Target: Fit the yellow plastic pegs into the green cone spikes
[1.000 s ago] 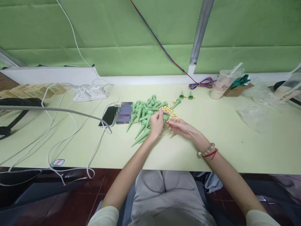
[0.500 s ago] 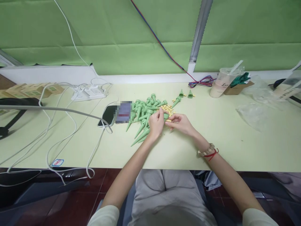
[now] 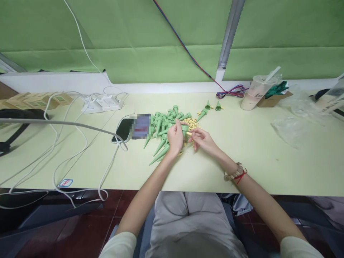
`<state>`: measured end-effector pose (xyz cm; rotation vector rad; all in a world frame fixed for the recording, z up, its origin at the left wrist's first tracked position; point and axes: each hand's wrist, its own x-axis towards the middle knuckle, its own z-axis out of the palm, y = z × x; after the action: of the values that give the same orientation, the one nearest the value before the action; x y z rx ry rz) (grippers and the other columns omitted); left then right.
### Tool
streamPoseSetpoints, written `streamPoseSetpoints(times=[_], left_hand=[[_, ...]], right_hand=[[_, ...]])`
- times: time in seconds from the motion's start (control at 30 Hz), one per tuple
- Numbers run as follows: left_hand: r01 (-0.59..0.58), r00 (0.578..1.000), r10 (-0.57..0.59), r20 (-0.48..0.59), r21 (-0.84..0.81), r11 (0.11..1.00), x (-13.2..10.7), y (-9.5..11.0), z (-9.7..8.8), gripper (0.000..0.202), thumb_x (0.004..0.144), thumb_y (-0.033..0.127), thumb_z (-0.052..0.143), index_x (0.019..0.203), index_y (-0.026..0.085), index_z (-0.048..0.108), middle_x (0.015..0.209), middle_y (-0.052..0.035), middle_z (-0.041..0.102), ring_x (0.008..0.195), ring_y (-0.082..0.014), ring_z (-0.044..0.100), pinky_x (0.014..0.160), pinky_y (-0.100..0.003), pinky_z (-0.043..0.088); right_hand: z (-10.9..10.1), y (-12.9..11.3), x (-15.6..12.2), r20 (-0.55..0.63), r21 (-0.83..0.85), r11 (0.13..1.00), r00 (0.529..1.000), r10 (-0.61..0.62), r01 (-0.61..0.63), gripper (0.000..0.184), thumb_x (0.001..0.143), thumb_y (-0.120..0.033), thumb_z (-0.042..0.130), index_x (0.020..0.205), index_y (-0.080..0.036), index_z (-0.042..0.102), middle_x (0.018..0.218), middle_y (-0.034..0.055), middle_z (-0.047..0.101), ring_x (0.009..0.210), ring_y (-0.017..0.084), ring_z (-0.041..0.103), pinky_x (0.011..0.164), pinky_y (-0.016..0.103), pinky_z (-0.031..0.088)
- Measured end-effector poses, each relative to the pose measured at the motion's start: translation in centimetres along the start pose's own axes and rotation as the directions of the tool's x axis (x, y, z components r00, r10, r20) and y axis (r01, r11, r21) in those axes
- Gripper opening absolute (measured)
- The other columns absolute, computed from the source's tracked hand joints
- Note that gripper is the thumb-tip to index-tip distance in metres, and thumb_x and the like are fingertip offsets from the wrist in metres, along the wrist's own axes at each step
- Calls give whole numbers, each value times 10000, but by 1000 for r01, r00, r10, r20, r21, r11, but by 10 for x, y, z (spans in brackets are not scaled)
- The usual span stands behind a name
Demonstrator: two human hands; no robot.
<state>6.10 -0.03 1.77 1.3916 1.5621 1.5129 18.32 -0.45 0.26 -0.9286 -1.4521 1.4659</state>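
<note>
My left hand (image 3: 175, 137) is closed around a green plastic spike (image 3: 185, 128), whose wide capped end points toward my right hand. Pinched in the fingers of my right hand (image 3: 203, 140) is a small yellow peg (image 3: 189, 133), its tip close to the green cap; whether they touch I cannot tell. Left of my hands lies a heap of green cone-shaped spikes (image 3: 162, 142). Small yellow pegs (image 3: 192, 123) are scattered behind and under my hands. Farther back, one spike (image 3: 202, 115) and two green pieces fitted with yellow pegs (image 3: 218, 106) stand apart.
Two phones (image 3: 125, 129) lie left of the heap. White cables (image 3: 77, 143) cross the table's left side near a power strip (image 3: 102, 104). At the back right are a drink cup (image 3: 252, 95), a small cardboard box (image 3: 272, 100) and clear plastic bags (image 3: 286, 130).
My right hand has drawn slightly away from my left, and the yellow peg now shows between its fingertips. The spike in my left hand is turned so that its cap shows more.
</note>
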Motion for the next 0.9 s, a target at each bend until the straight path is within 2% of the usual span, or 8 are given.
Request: streamPoseSetpoints(times=[0.1,0.2,0.27,0.37,0.5,0.73,0.83,0.9], left_hand=[[-11,1000,12,8,-74,997,0,1,-1,633,800,641,241,734,167,654,372,46,352,329,-86,414,391,-223,304],[-100,994,102,33,-61,993,-1,4,-2,617,815,617,258,725,166,669,374,49,327,333,-74,361,415,-227,302],[-165,984,166,61,-24,986,-3,7,-3,609,829,594,265,716,165,681,374,48,313,349,-71,319,436,-233,285],[-212,973,210,94,8,977,-5,10,-5,606,847,567,261,692,162,686,382,41,328,378,-76,297,460,-243,263],[-213,969,206,135,37,976,-6,10,-5,633,869,541,210,687,159,680,388,36,372,378,-80,300,478,-250,263],[-180,972,141,190,204,962,-4,6,-4,623,878,521,188,731,175,685,477,4,532,500,-127,494,542,-245,324],[-156,977,111,184,254,954,-3,3,-2,587,881,503,208,737,187,680,610,-15,620,613,-147,553,580,-243,337],[-141,980,90,176,297,944,-3,1,-1,563,877,500,224,739,194,675,601,-12,611,617,-150,547,573,-243,323]], right_hand=[[1,-3,1,150,243,940,967,208,-240,325,793,-489,522,832,-171,577,690,12,643,401,76,537,407,212,478],[-4,-5,0,288,453,794,910,299,-405,148,800,-310,578,804,-164,602,666,-13,644,449,62,558,481,191,519],[-8,-6,-1,359,516,713,875,324,-476,56,784,-209,592,787,-157,611,679,-18,652,506,62,587,528,177,531],[-12,-7,-2,398,519,678,849,349,-521,33,748,-149,618,779,-137,623,736,3,669,621,83,632,598,183,544],[-13,-7,-2,354,468,726,860,369,-504,111,662,-145,693,752,-142,628,722,-4,659,637,80,633,618,164,536],[-14,-8,-1,226,278,892,927,301,-357,246,550,-219,765,676,-171,559,644,-23,620,601,98,613,569,201,512],[-13,-11,-2,72,222,920,946,316,-324,343,477,-228,802,682,-171,534,631,-35,610,573,95,598,560,215,499],[-12,-10,-2,-45,175,946,958,284,-273,388,436,-243,817,679,-170,524,619,-43,596,547,95,584,562,237,498]])
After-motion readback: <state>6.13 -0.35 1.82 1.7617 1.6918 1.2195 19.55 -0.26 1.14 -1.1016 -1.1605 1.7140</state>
